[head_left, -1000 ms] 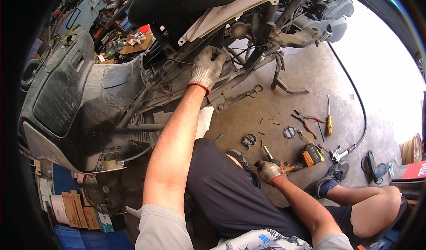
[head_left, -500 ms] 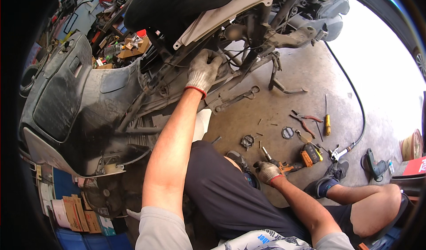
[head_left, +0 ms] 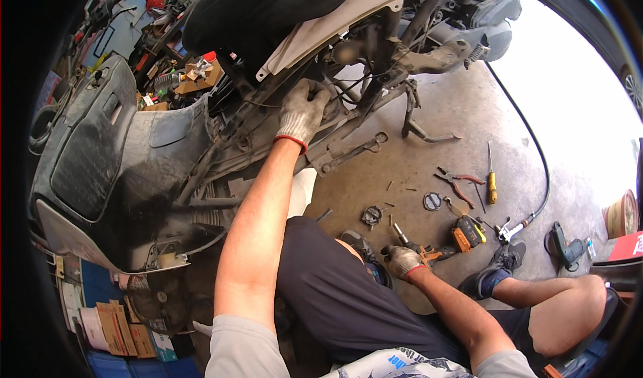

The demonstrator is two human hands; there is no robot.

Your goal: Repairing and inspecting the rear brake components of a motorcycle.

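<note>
My left hand (head_left: 303,110), in a dirty knit glove, has its fingers curled among the cables and frame tubes of the scooter (head_left: 94,150), on something I cannot make out. My gloved right hand (head_left: 402,262) is low by my leg, fingers curled beside an orange power tool (head_left: 432,253) with a long socket; its grip is hidden. On the concrete floor lie a battery pack (head_left: 468,234), red-handled pliers (head_left: 462,187), a yellow screwdriver (head_left: 492,187), two round parts (head_left: 372,215) (head_left: 433,201) and several small pins.
A hose (head_left: 536,143) with a metal fitting crosses the floor on the right, near a dark green tool (head_left: 568,248) and a round drum (head_left: 619,214). Cardboard boxes (head_left: 115,328) are stacked at lower left; cluttered shelves (head_left: 194,76) stand behind the scooter; a car wheel (head_left: 629,91) shows at far right.
My left hand has shifted slightly left and down in the picture, along with the scooter behind it as the view moves. My right hand stays by the orange tool.
</note>
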